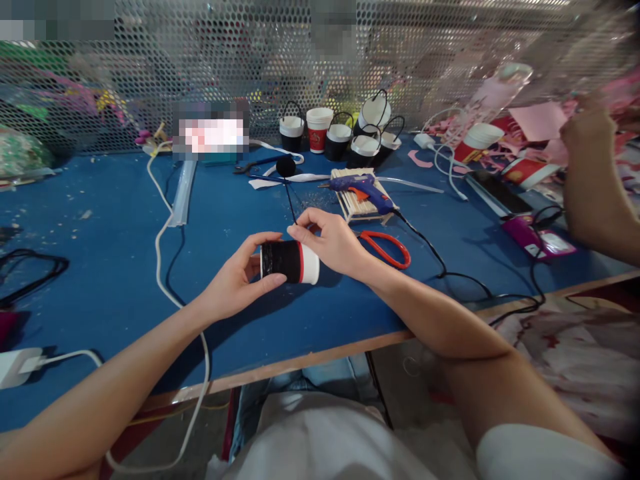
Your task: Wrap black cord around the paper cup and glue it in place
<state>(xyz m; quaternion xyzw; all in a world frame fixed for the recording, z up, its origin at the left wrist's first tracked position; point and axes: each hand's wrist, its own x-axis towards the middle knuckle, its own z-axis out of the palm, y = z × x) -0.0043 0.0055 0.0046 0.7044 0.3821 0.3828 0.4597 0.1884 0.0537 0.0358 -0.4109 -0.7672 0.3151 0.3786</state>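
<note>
The left hand (240,277) is closed around the bottom end of a paper cup (290,261), thumb on top and fingers underneath. The cup lies on its side between the 2 hands, lifted just off the table. The right hand (333,243) sits at the cup's open end, with thumb and forefinger pinched narrow on a thin black strand (291,200). The strand runs away from the hands to a black pom-pom (285,166).

Judging by how things lie, the covering looks done. Black material wraps most of the cup's wall, leaving a red line and a white band at the rim. No loop handle is on it, whereas the black cups (291,132) far beyond the hands each carry 1, so a handle seems to be what is left. 1 red and white cup (319,128) among them is bare.

Red scissors (387,248) lie just right of the right hand. A blue glue gun (363,189) rests on a stack of wooden sticks (356,208) just beyond it. A white cable (159,253) loops past the left hand.

The table (100,267) is blue, scuffed and dotted with scraps, with a bare wooden front edge. A perforated metal screen (250,60) stands behind it. Far to the right, another person's hand (587,127) is raised over pink paper and cups.
</note>
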